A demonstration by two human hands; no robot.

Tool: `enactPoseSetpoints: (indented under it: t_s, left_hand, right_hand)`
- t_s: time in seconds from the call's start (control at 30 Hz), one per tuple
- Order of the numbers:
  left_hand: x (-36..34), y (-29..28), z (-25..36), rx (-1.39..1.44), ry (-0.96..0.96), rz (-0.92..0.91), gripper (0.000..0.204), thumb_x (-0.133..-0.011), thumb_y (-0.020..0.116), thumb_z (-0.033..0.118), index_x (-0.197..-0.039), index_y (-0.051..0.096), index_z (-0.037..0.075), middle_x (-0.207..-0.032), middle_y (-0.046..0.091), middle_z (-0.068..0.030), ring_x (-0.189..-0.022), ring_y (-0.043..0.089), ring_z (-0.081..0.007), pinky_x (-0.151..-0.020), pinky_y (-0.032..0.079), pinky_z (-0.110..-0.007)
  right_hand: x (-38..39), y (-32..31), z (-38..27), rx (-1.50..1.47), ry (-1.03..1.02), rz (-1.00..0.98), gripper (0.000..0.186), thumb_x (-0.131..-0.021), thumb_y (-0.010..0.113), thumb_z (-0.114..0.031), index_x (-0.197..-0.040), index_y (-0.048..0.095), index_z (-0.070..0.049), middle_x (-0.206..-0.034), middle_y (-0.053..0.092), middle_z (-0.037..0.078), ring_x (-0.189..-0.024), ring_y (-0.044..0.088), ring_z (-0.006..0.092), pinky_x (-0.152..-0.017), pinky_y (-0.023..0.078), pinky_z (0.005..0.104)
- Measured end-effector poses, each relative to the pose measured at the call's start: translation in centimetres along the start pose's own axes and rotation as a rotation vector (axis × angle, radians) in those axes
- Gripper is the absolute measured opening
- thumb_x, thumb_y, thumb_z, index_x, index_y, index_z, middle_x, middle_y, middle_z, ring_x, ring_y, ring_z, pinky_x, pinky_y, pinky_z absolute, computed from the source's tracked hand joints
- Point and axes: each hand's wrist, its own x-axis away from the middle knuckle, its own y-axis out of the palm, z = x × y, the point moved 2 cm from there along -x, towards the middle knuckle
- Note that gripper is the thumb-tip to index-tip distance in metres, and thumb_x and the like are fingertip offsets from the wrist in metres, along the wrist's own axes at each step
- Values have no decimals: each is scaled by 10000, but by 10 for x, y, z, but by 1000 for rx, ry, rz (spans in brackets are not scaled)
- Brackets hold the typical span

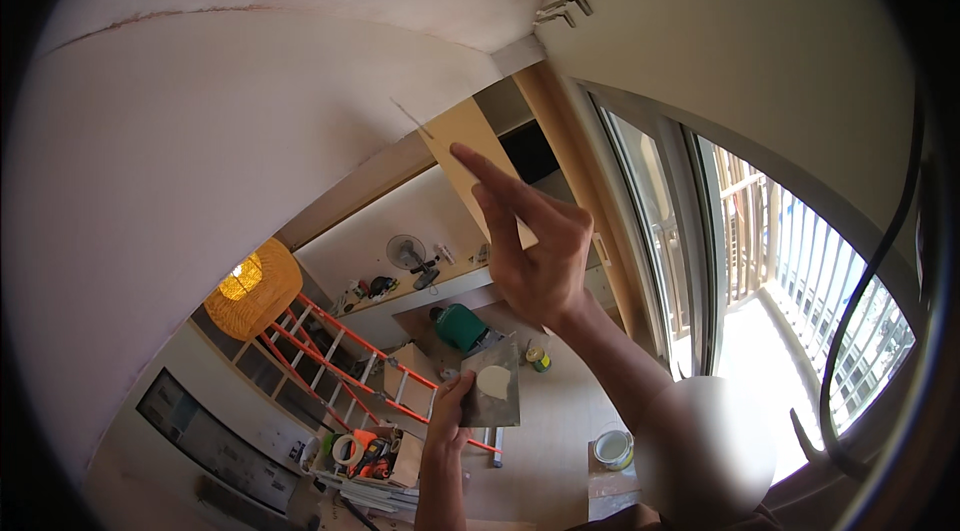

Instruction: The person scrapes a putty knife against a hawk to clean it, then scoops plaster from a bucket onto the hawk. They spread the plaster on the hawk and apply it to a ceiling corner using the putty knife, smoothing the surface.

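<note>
Raised toward the pale ceiling, my right hand is closed, its index finger stretched along a thin putty knife. The blade shows almost edge-on, close to the ceiling surface; whether it touches, I cannot tell. My palm and fingers hide the handle. Lower down, my left hand grips the left edge of a flat metal plate, held about level. A pale mound of putty lies on the plate.
An orange ladder stands left, near a lit woven lamp. Below are a box of tools, an open bucket, a can and what looks like a crouching person in green. Sliding glass doors and a dark cable are right.
</note>
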Motion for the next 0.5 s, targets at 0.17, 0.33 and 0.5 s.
enactPoseSetpoints:
  t_s: [0.17,0.33,0.5]
  left_hand:
    - [1,-3,0,3,-3,-15,157,-907,598,169,-968,649,33,-894,682,-52,-786,664,-143,-697,537,-266]
    - [0,4,-1,16,-6,-30,156,-909,594,166,-959,650,29,-888,684,-54,-781,666,-141,-689,538,-259]
    - [-2,-3,0,-11,-20,-27,176,-909,600,182,-987,632,28,-903,666,-56,-787,652,-135,-681,537,-266]
  right_hand:
    - [-18,10,35,15,64,-19,342,-834,573,34,-1152,641,-71,-884,683,177,-606,643,242,-558,492,299]
    - [-9,13,11,19,-33,-86,440,-760,552,77,-1172,623,-65,-1001,673,167,-751,681,266,-646,546,322]
    - [0,-4,-19,-51,-95,-22,328,-828,555,54,-1129,651,-32,-916,684,203,-791,701,206,-685,539,283]
